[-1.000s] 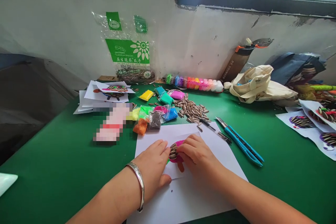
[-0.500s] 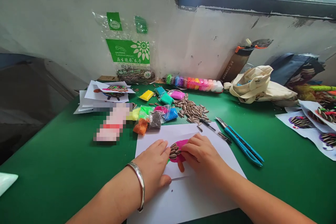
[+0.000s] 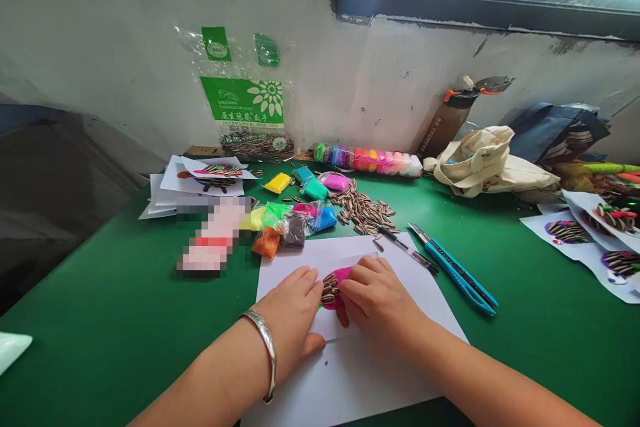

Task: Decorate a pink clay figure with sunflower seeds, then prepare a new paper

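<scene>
Shifting slightly left of where it was, the right hand (image 3: 383, 293) is bunching its fingers; whether gripping anything, I cannot tell. On the table (image 3: 100, 320), paper (image 3: 360, 380) is lying beneath the left hand (image 3: 295, 303), stretching flat; between both hands, pink clay (image 3: 343, 273) is bearing seeds (image 3: 329, 289).

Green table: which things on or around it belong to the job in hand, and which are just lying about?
Seem part of the job:
- pink shape
- striped seeds on it
- white paper beneath
- seed pile
- probably coloured packets

Seem just lying about:
- brown bottle
- cream bag
- blue cutter, untouched
</scene>
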Available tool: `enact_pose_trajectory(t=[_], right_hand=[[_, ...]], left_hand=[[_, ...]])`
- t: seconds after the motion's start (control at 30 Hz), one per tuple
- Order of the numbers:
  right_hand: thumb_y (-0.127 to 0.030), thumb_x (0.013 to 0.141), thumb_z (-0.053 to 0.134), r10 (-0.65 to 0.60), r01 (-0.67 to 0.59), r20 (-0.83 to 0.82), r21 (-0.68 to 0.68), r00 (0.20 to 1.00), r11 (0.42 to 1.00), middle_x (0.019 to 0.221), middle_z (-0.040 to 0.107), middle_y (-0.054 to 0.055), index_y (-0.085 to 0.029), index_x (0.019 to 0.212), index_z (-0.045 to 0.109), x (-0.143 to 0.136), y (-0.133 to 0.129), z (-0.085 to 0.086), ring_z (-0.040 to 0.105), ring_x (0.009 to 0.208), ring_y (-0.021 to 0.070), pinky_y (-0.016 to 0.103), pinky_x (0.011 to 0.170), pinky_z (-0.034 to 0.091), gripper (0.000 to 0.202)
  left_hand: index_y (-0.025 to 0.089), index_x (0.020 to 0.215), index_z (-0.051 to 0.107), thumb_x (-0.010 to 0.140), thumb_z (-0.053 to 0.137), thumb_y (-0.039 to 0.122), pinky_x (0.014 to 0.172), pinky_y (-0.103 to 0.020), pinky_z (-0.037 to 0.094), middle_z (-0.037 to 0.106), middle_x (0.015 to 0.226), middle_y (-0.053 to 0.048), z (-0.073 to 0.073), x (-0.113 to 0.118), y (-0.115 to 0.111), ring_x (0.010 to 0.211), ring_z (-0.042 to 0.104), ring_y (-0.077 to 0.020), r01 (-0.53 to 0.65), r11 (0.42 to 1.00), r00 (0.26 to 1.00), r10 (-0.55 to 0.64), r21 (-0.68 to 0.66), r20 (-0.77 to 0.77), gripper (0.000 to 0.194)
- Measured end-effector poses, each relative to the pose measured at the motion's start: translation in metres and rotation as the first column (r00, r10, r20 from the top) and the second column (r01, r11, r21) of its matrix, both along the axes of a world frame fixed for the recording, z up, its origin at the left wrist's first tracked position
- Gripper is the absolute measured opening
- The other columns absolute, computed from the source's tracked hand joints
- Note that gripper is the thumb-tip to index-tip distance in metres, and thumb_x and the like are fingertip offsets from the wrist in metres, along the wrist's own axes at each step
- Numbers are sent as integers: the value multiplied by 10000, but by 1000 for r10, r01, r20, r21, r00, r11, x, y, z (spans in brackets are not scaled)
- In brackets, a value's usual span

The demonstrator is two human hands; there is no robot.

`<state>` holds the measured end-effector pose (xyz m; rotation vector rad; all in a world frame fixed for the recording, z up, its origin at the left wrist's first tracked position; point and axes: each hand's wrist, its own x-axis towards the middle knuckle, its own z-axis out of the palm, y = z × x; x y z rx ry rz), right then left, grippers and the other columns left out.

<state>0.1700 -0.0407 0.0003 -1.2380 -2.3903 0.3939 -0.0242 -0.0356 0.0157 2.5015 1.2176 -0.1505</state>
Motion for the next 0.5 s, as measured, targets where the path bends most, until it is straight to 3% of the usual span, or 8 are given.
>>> enact_pose_trajectory(t=[0.2, 0.33, 0.5], right_hand=[[-168, 898, 556, -25, 26, 11, -28, 1000, 999, 695, 598, 14, -244, 645, 671, 5, 0, 5, 460, 753, 161, 314, 703, 271, 288], [-177, 909, 544, -21, 21, 1, -24, 1000, 999, 690, 598, 10, -234, 644, 658, 6, 1, -2, 458, 744, 158, 314, 708, 273, 294], [-171, 901, 547, -6, 6, 4, -37, 1000, 999, 674, 595, 4, -231, 608, 647, 2, 3, -7, 469, 739, 152, 303, 706, 287, 315]], left_hand=[[112, 1259, 526, 723, 696, 346, 1084, -455, 327, 498, 1350, -178, 2, -1, -2, 1307, 374, -328, 3, 1000, 1000, -3, -9, 5, 608], [156, 1285, 507, 735, 684, 346, 1084, -437, 328, 496, 1363, -145, 1, -2, -3, 1299, 388, -315, -11, 1000, 999, 11, -9, 37, 608], [130, 1301, 499, 746, 679, 342, 1093, -441, 311, 492, 1372, -158, 6, 2, -3, 1315, 364, -323, 21, 1000, 1000, -21, -19, -10, 621]])
